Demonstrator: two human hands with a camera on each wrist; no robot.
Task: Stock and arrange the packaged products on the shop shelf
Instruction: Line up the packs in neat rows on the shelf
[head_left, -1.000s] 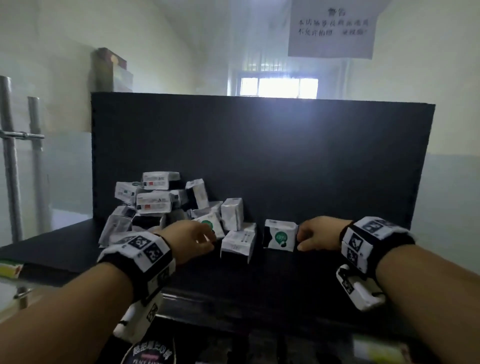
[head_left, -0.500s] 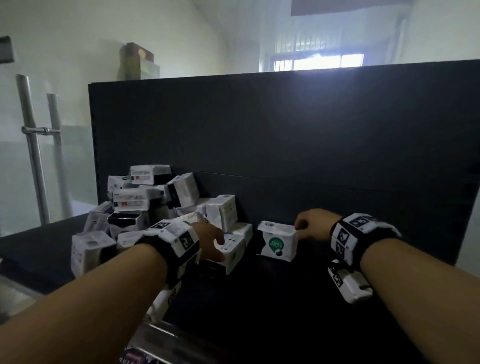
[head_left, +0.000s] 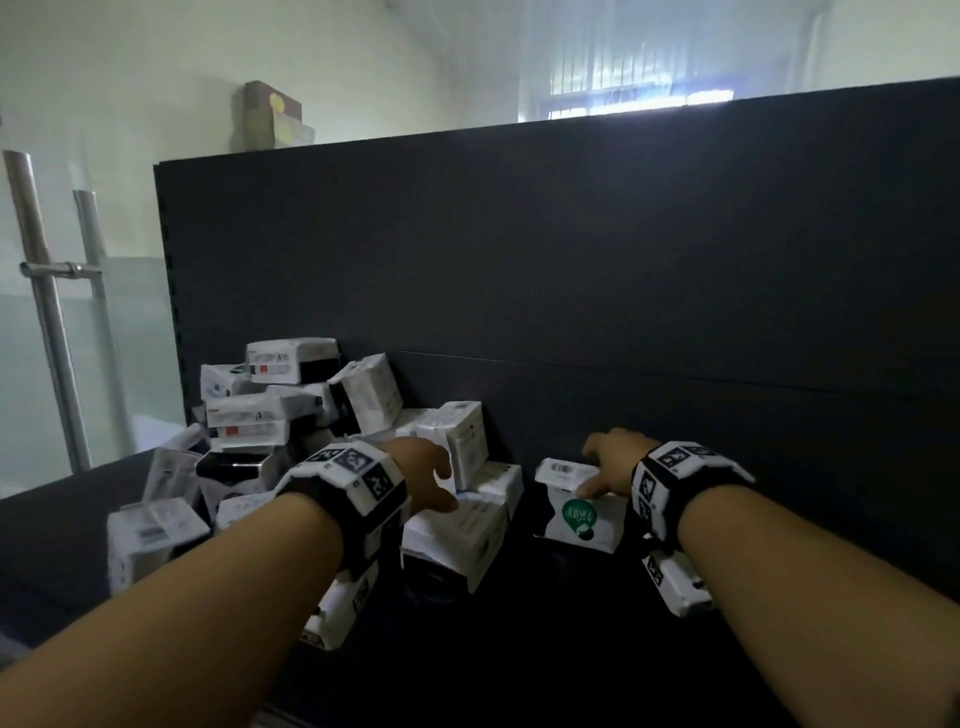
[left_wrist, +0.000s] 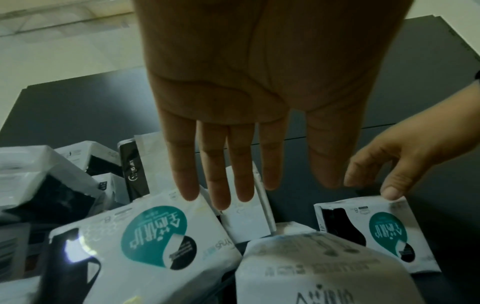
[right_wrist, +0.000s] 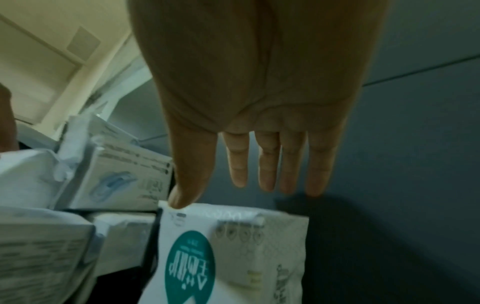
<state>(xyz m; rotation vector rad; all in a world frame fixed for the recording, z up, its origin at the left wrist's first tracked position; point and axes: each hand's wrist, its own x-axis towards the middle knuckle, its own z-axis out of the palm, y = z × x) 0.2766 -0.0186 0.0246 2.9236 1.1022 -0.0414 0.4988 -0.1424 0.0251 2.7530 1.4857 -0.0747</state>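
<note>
While left hand (left_wrist: 259, 82) hovers open-fingered above pile, right hand (head_left: 613, 462) fingers straight, thumb touching green-logo pack (head_left: 579, 519) top edge.

Both forearms are bare, with no sleeves reaching the wrists. Each wrist carries a broad black band (head_left: 358, 499) faced with white square panels printed with black block-pattern markers. The band on the right wrist (head_left: 675, 486) shows the same white panels along its top and its side. At about 6 o'clock beneath each band hangs a white boxy unit (head_left: 672, 582), also marked with a black pattern; the left one (head_left: 345, 608) is similar. The left hand (left_wrist: 259, 86) and right hand (right_wrist: 254, 78) wear no gloves or rings.
</note>
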